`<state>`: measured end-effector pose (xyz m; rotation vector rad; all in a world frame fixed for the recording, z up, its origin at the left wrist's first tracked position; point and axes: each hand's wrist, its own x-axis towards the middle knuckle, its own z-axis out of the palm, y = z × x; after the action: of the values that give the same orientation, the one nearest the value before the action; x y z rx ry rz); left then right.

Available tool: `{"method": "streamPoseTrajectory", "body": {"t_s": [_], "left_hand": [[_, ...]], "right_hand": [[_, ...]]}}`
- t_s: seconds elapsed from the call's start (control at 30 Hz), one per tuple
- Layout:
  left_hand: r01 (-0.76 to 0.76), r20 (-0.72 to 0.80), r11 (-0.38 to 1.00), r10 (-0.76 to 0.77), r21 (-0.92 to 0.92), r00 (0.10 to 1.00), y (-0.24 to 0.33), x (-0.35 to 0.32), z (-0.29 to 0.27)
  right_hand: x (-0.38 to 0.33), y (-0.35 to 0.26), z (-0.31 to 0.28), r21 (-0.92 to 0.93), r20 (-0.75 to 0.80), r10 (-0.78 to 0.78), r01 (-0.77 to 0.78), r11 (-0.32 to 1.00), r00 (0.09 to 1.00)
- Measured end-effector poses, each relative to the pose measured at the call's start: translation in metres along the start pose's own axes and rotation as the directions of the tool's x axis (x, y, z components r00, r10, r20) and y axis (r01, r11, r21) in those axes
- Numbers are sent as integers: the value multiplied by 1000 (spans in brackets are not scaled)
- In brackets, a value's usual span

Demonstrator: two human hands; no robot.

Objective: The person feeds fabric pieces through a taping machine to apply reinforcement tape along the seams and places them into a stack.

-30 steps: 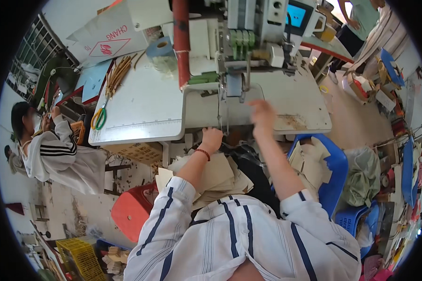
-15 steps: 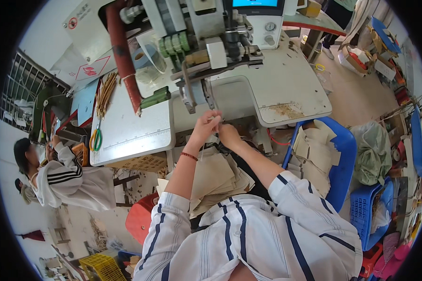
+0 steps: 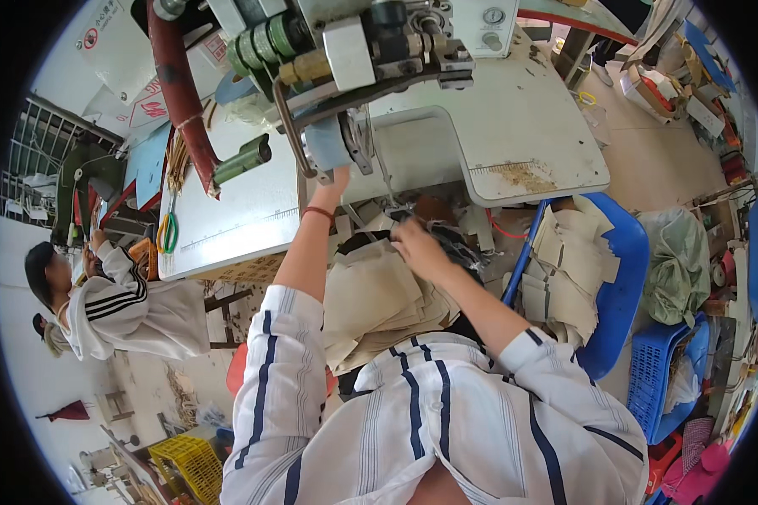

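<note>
A metal machine head with green knurled knobs stands over the white worktable. Under it sits a light-blue curved part. My left hand reaches up beneath that part; its fingers are hidden behind the metal, so what they hold does not show. My right hand is lower and nearer to me, fingers loosely apart with nothing visible in them. It hovers at the far right edge of a stack of beige flat pieces on my lap, next to dark crumpled plastic.
A blue chair at my right holds more beige pieces. Green-handled scissors and thin sticks lie on the table's left side. A red pipe hangs by the machine. Another person sits at far left.
My hands were together in front of the machine; now they are apart. The left has gone up and left under the machine head, the right down toward the stack. The view has moved closer to the machine.
</note>
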<state>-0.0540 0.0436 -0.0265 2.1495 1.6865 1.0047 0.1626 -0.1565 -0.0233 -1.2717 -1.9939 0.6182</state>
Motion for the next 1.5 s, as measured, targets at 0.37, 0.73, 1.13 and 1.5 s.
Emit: {"method": "streamPoseTrajectory", "body": {"t_s": [0.37,0.73,1.13,1.5], "left_hand": [[93,667,939,-304,332,680,47,-64,15],[199,182,978,-208,69,961,81,-110,-2],[124,188,769,-4,-627,982,140,-64,9],[294,266,531,-129,-795,955,206,-70,-65]], "right_hand": [[117,35,-75,441,-352,350,-177,880,868],[121,65,-57,345,173,299,-342,874,938],[109,-28,-117,793,-106,131,5,609,986],[64,42,-32,207,270,15,-73,976,963]]}}
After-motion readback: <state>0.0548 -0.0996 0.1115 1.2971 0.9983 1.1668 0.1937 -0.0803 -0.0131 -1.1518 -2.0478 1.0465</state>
